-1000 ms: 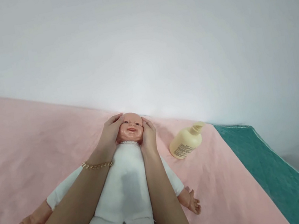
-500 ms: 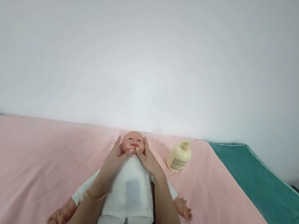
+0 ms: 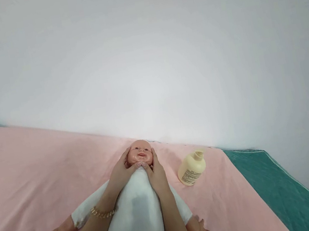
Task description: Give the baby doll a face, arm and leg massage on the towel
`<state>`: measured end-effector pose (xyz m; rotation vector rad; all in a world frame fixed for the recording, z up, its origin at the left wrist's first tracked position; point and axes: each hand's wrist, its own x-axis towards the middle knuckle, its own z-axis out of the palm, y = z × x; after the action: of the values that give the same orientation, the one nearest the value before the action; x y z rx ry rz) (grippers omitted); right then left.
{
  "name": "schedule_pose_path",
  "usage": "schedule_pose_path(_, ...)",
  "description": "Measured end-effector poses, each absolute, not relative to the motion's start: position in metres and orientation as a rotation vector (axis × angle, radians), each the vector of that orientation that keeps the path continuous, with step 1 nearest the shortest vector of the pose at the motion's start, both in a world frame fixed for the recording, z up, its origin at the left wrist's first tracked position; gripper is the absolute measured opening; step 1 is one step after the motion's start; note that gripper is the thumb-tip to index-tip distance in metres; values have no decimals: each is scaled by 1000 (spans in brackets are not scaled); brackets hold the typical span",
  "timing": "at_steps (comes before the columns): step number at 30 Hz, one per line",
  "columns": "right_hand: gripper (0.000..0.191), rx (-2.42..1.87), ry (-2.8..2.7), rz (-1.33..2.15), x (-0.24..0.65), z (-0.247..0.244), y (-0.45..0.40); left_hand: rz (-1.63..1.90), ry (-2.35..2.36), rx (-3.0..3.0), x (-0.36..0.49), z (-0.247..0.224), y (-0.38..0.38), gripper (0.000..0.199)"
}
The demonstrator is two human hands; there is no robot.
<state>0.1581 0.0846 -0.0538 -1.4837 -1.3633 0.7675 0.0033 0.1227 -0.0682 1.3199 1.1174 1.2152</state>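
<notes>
A baby doll (image 3: 139,209) with a white cloth body lies face up, its arms spread to both sides. My left hand (image 3: 122,173) is curved round the left side of the doll's head (image 3: 139,154), thumb under the chin. On the other side, my right hand (image 3: 155,173) cups the head, its thumb also at the chin. The two thumb tips nearly meet there. A beaded bracelet circles my left wrist. Fingers behind the head are partly hidden.
A pale yellow bottle (image 3: 191,168) stands tilted in view to the right of the doll. Pink cloth (image 3: 46,162) lies beneath, over a green surface (image 3: 274,182) showing at the right. A white wall (image 3: 143,53) rises behind.
The doll, my hands and the bottle appear slightly lower in view. Both hands still hold the head, and the doll's arms show lower and farther out.
</notes>
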Motion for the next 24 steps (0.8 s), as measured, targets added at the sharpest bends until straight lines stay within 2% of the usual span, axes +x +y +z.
schedule_pose_path(11,74,-1426,-1415,857,167,-45,82,1137,1310,1381,-1,-57,117,77)
schedule_pose_path(18,76,-1421,-1434,840,170,-43,81,1089,1386,1426,-2,-56,114,71)
schedule_pose_path(24,76,-1432,-1366,884,168,-43,81,1107,1283,1379,1,-53,112,80)
